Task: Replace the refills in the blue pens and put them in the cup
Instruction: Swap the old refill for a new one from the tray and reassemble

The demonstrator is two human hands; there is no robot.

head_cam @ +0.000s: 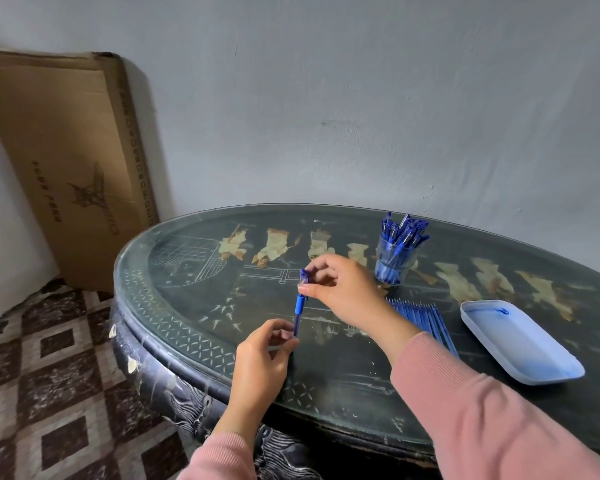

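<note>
A blue pen (300,303) stands nearly upright above the dark oval table (343,382). My right hand (343,289) pinches its upper clip end. My left hand (262,362) pinches its lower end, where a thin refill shows. A clear glass cup (394,261) full of several blue pens stands at the back of the table, right of my right hand. A row of several blue refills (425,318) lies flat on the table, partly hidden behind my right forearm.
A pale blue plastic tray (520,341) lies at the right with a small blue piece in its far corner. A large cardboard box (66,161) leans on the wall at the left. Patterned floor tiles (49,375) lie left of the table edge.
</note>
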